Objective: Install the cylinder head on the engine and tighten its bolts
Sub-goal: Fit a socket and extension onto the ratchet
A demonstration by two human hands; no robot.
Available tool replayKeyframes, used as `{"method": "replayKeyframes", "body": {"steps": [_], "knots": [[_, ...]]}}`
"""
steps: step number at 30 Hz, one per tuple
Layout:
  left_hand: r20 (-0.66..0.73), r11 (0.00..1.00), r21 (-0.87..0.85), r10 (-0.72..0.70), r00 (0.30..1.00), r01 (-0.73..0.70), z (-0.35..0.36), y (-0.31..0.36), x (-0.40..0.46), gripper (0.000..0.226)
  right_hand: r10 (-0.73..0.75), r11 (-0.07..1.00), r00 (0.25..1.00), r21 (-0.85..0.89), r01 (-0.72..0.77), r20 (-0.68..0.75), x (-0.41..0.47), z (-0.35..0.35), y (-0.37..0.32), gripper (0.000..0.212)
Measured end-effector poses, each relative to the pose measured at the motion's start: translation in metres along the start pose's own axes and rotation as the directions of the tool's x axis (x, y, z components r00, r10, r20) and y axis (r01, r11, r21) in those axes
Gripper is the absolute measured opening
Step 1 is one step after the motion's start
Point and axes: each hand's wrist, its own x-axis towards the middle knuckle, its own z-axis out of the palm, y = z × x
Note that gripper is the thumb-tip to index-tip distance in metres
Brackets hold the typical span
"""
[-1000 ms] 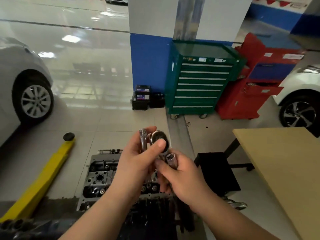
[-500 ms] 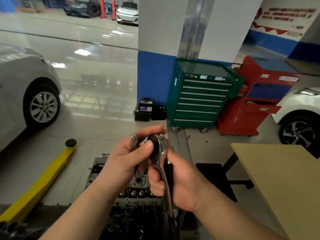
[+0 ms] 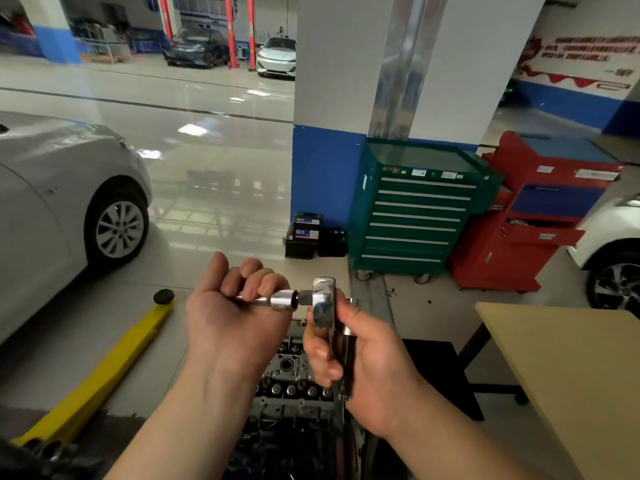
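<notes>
left hand (image 3: 228, 317): palm up, fingers curled round a chrome extension bar (image 3: 273, 299), grip clamped on it
right hand (image 3: 363, 358): grip clamped round the ratchet (image 3: 323, 303) handle, ratchet head upright above the fist
join: bar end met the ratchet's square drive, level, held in the air above the engine
cylinder head (image 3: 294, 379): on the engine below and between the wrists, mostly hidden by the hands; its bolts too small to tell
edges: tabletop (image 3: 568, 368) edge ran just right of the right forearm; yellow lift arm (image 3: 104, 368) slanted left of the left forearm
open room: bare floor (image 3: 207, 161) ahead of the hands up to the pillar (image 3: 381, 64)
count, tools: 1 ratchet, 1 bar
count, cabinets: 1 green tool cabinet (image 3: 415, 209), 1 red cabinet (image 3: 533, 216), side by side
count, cars: 1 silver left (image 3: 52, 202), 1 white right (image 3: 613, 247), 2 far back
count, batteries: several boxes (image 3: 308, 233) at the pillar foot, number unclear
</notes>
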Motion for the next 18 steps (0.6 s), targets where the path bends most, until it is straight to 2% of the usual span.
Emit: {"method": "replayKeyframes", "body": {"steps": [3,7,15,18], "knots": [[-0.002,0.999,-0.040,0.012,1.000,-0.012,0.004,-0.005,-0.005,0.043,-0.049,0.997,0.999,-0.062,0.048,-0.009,0.000,0.004,-0.003,0.049],[0.003,0.999,-0.022,0.041,0.999,-0.041,0.003,-0.008,-0.008,0.041,-0.080,0.988,0.997,-0.130,0.081,0.007,-0.001,0.005,-0.004,0.047],[0.051,0.999,0.008,0.046,0.998,-0.047,0.004,-0.010,-0.015,0.040,-0.120,0.952,0.984,-0.268,0.151,0.129,-0.006,-0.004,-0.013,0.044],[0.044,1.000,0.026,0.016,0.999,-0.018,0.006,-0.012,-0.017,0.043,-0.188,0.933,0.969,-0.279,0.226,0.159,-0.008,-0.006,-0.016,0.047]]}}
